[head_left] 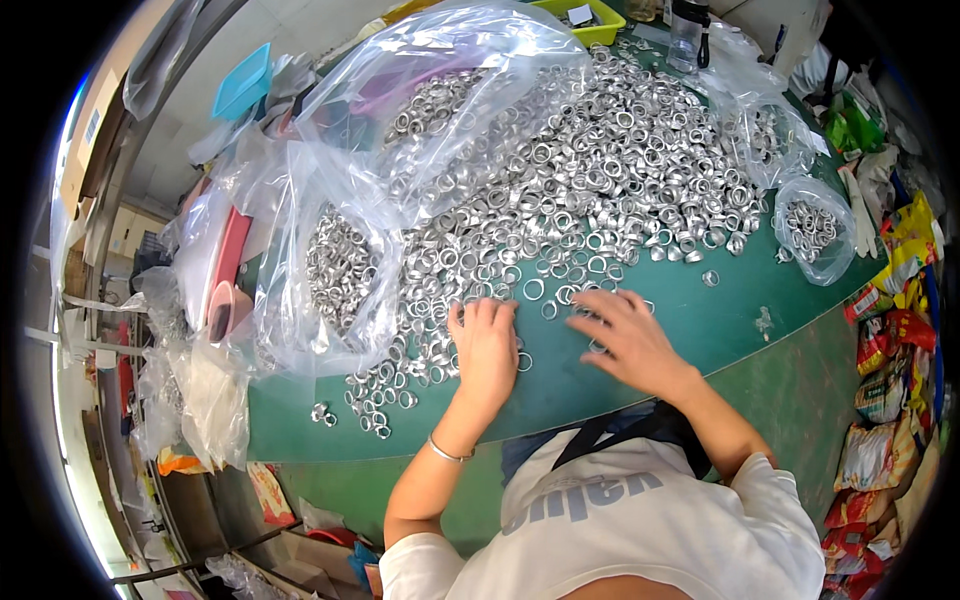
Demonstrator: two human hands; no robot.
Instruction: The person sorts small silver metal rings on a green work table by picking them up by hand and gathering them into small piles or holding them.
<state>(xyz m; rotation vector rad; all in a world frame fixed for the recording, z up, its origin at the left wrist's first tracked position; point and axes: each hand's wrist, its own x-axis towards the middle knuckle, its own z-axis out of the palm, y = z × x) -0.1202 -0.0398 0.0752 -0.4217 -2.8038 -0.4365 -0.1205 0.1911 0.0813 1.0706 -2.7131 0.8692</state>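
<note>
A broad heap of small silvery metal rings (640, 150) spreads over the green table (560, 390). At its near edge my left hand (487, 350) reaches down among the rings, fingers bent close together and their tips hidden, so what they hold cannot be made out. A thin bracelet circles that wrist. To the right, my right hand (635, 340) hovers low over a few scattered rings with its fingers spread. Between the hands lie several loose rings, one being a single ring (533, 289). A small cluster of rings (380, 395) sits left of my left hand.
Clear plastic bags of rings stand on the left (335, 270), and a small bag (812, 230) lies at the right. A yellow-green tray (590, 22) and a bottle (686, 35) are at the back. Colourful packages (885, 390) are piled beyond the table's right edge.
</note>
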